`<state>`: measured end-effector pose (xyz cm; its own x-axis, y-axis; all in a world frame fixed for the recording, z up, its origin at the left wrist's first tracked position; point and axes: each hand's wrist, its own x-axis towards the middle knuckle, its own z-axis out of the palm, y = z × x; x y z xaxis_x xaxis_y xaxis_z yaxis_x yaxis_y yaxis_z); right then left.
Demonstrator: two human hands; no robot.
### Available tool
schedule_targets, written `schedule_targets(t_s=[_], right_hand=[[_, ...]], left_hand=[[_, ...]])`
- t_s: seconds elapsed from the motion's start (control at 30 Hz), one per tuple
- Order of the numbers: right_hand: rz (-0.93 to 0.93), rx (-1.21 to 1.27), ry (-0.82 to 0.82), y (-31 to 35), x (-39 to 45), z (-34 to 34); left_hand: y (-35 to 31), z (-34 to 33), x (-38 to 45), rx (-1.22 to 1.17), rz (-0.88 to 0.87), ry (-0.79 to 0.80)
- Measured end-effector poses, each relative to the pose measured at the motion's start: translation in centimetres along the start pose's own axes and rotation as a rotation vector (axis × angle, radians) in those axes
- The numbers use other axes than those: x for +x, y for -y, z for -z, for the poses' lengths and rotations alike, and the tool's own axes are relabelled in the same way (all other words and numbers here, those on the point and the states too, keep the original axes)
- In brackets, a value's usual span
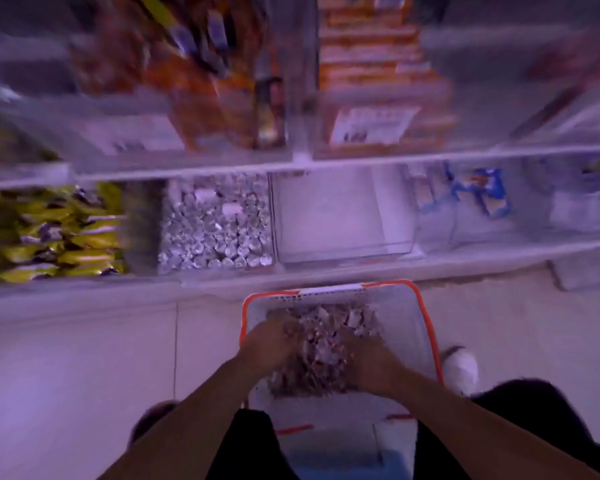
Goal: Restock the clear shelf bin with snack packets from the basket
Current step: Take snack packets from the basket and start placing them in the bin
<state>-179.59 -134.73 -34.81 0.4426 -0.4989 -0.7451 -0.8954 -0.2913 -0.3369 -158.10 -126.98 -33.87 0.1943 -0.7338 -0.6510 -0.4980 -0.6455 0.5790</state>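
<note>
Both the left hand (269, 344) and the right hand (368, 358) are plunged in the snack packets (321, 344) inside the basket (426, 327), grip unclear from blur, just below the clear shelf bin (343, 251).

White basket (404, 320), orange rim

No text is legible anywhere. The printed label (373, 124) on the upper bin front carries dark marks blurred past reading. Packet wrappers (49, 233) show colours only.
</note>
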Motion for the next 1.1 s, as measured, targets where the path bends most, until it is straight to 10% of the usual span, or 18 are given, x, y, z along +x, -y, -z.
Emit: schedule_targets(t_s=[0.33,1.1], right_hand=[[0.283,-0.468,-0.04,-10.9,17.0,-13.4],[0.278,-0.405,-0.22,-9.9,22.6,-19.5]], left_hand=[[11.2,-14.5,10.3,0.41,-0.048,-0.001],[18.2,-23.1,18.6,0.663,-0.103,-0.054]])
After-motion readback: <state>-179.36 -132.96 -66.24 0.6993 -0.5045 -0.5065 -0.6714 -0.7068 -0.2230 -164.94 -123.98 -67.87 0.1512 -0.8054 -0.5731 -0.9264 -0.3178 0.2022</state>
